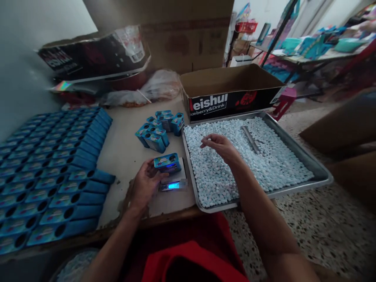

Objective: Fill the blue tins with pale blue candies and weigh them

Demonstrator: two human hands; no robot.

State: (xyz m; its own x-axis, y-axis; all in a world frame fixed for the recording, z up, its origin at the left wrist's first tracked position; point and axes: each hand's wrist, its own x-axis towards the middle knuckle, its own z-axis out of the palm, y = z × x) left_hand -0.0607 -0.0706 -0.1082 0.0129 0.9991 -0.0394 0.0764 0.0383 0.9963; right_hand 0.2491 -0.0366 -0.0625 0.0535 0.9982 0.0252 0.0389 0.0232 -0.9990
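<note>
My left hand (146,183) is closed around the near left side of a small blue box (167,162), its thumb and fingers on the carton. Under that box is a small digital scale (179,174) with a lit blue display. Over the left part of a metal tray (321,177) hangs my right hand (219,145), thumb and fingers pinched together. A small white piece (209,139) shows at its fingertips. Many small pale blue-white pieces (217,176) fill the tray, and a metal strip (250,140) lies on them.
Several blue boxes (154,141) stand behind the scale. Rows of similar boxes (58,156) cover the table's left side. An open black carton (232,94) stands behind the tray; another carton (94,56) and clear plastic bags (158,86) are at the back left.
</note>
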